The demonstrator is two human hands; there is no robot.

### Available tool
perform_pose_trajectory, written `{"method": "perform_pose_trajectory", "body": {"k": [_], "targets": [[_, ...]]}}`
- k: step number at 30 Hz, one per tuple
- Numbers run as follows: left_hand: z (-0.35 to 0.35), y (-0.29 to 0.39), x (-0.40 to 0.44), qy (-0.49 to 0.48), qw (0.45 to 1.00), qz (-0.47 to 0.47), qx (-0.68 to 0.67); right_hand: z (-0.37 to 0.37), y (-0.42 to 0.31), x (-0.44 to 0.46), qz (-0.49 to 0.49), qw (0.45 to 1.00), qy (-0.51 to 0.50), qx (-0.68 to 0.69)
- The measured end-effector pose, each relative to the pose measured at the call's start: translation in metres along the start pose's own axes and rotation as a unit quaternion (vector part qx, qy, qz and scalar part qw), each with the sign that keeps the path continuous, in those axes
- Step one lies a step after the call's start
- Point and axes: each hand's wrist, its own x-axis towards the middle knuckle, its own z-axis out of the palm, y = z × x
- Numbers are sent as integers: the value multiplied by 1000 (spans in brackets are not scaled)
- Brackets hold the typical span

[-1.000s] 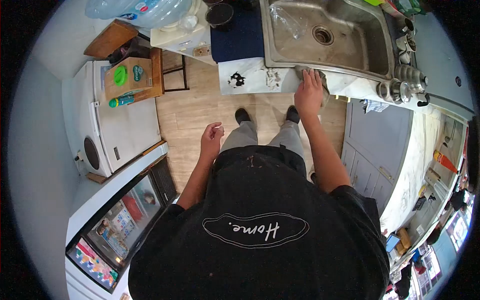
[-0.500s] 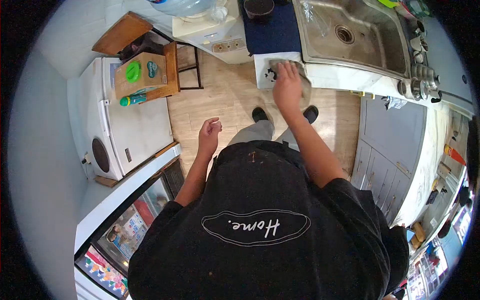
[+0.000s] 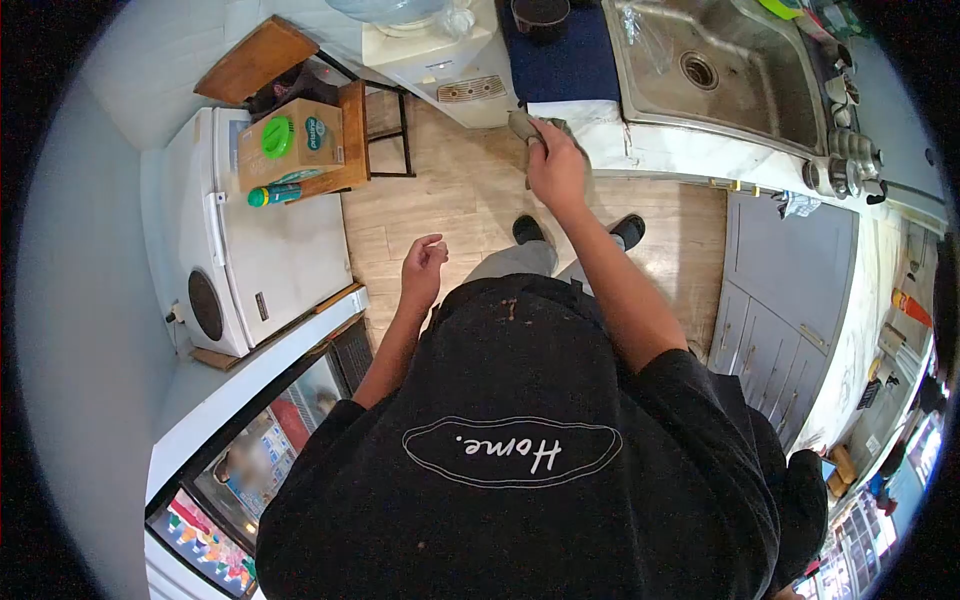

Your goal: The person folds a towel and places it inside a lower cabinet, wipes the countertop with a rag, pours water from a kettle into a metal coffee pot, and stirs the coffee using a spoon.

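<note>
My right hand [image 3: 558, 172] reaches forward to the near left corner of the white counter [image 3: 605, 138]. It holds a grey-green cloth [image 3: 522, 124], which bunches out past the fingers and hangs over the counter's edge. Part of the cloth is hidden under the hand. My left hand [image 3: 426, 265] hovers over the floor at my left side, its fingers loosely bent and apart, with nothing seen in it. Just beyond the cloth, a dark blue mat [image 3: 565, 70] lies on the counter and bears a dark round container [image 3: 540, 18].
Right of the mat is a metal sink [image 3: 655, 95], with metal cups [image 3: 850, 150] beside it. A water dispenser [image 3: 440, 65] stands left of the counter. Further left, a cardboard box [image 3: 310, 140] sits on a wooden chair [image 3: 355, 130] by a white chest freezer [image 3: 285, 245].
My right hand has moved left with the cloth to the counter's corner. Black marks seen there before are out of sight. The view has shifted slightly; my left hand stays about the same.
</note>
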Motion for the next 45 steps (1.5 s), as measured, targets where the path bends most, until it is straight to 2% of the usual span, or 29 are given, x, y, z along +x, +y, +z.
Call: {"method": "perform_pose_trajectory", "body": {"k": [3,5,7,9,12,15,16,19,20,22,23,24,27,32,36,39,42,45], "targets": [[2,1,5,-2,1000,2,12,-6,-1,1,114,978,-46,167],[2,-3,8,-5,1000,7,16,-11,22,2,167,938,-50,298],[1,-8,9,-10,1000,19,3,-41,7,5,287,836,-14,468],[0,-10,11,-8,1000,14,-2,-60,17,11,310,782,47,539],[1,-7,13,-6,1000,1,-11,-75,26,27,256,738,73,620],[1,-1,14,-5,1000,-2,-14,-72,29,40,261,732,129,616],[1,0,15,-4,1000,-2,-13,-71,23,42,272,735,142,604],[-2,1,20,-1,1000,4,-2,-53,59,41,137,901,151,383],[-4,0,21,2,1000,6,-3,-57,70,36,67,964,144,215],[-7,-4,23,7,1000,9,-7,-64,64,27,-76,988,133,29],[-9,-6,23,7,1000,12,-4,-69,60,21,-146,979,125,-66],[-10,-8,23,6,1000,15,-1,-71,48,13,-102,991,80,-36],[-9,-10,24,2,1000,11,5,-71,48,3,-190,975,4,-117],[-12,-2,29,13,1000,8,-7,-86,33,-10,-184,968,-104,-133],[-14,-3,32,17,1000,-11,-7,-96,36,-7,-152,961,-127,-193],[-13,-6,35,21,1000,-5,-17,-101,39,1,-159,961,-148,-170],[-16,-8,37,25,999,2,-21,-97,30,7,-122,983,-78,-111],[-17,-11,37,25,999,-1,-19,-81,8,15,-154,982,-82,-77]]}}
